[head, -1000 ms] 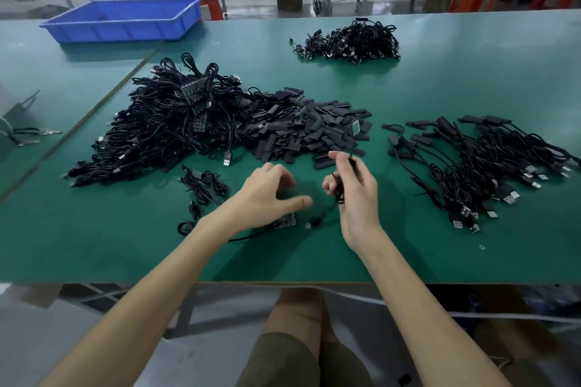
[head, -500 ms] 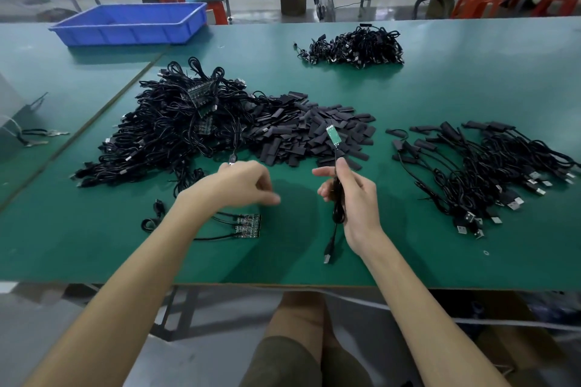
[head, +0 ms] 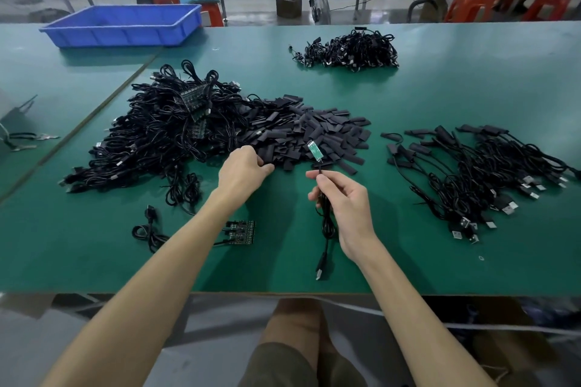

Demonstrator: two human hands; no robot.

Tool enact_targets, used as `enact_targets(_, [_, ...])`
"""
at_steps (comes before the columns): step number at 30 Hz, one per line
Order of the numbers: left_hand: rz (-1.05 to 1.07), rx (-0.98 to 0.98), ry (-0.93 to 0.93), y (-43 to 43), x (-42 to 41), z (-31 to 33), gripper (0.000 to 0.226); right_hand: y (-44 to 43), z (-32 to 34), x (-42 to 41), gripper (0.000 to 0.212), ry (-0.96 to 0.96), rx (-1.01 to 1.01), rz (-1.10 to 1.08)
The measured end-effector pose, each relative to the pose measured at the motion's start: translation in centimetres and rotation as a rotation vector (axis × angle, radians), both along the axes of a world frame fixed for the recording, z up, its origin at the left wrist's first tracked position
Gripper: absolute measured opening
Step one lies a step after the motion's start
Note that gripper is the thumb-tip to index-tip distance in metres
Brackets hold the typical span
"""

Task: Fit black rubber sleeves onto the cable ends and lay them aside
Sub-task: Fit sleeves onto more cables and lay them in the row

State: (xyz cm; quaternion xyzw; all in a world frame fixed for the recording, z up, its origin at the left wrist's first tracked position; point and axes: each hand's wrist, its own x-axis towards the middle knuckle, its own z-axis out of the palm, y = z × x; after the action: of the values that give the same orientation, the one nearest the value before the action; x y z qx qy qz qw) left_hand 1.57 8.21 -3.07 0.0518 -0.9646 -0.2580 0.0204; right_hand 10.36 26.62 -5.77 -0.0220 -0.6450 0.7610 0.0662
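My right hand (head: 344,198) pinches a black cable (head: 327,229) upright; a small green circuit board (head: 313,151) sticks up from its top end and a USB plug (head: 318,273) hangs at the bottom. My left hand (head: 243,168) reaches into the near edge of the heap of black rubber sleeves (head: 314,132), fingers closing on one. Bare cables lie tangled in a big pile (head: 157,135) to the left. Sleeved cables lie in a pile (head: 478,173) to the right.
A strip of joined circuit boards (head: 240,232) with a coiled cable (head: 151,229) lies near the front edge. Another cable bundle (head: 349,49) sits far back. A blue bin (head: 122,25) stands at the back left. Pliers (head: 28,140) rest far left.
My left hand moved forward from the circuit board strip to the sleeve heap. My right hand raised the cable so its green board points up, then held steady.
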Motion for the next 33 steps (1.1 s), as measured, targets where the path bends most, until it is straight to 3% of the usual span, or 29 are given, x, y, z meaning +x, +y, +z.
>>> enact_targets(10, [-0.102,0.109,-0.271,-2.6,1.6,1.6,0.028,0.1,0.1,-0.1,0.019,0.010,0.005,0.000])
enact_targets(16, [-0.285,0.610,-0.298,-2.5,3.7,2.7,0.010,0.1,0.0,0.0,0.020,0.029,-0.008,0.025])
enact_targets(20, [-0.285,0.814,-0.333,-1.4,4.8,2.6,0.010,0.1,-0.1,-0.1,0.019,0.053,-0.023,0.033])
enact_targets(26, [-0.321,0.741,-0.359,0.5,6.1,1.4,0.024,0.3,-0.4,0.0,0.034,0.042,-0.002,0.002])
enact_targets(30, [-0.244,0.818,-0.190,1.4,6.5,0.9,0.016,0.2,-0.4,0.1,0.025,0.057,0.048,0.031])
enact_targets(33, [-0.300,0.884,-0.228,1.4,6.6,0.8,0.017,0.2,-0.4,0.0,0.013,0.059,0.066,0.031])
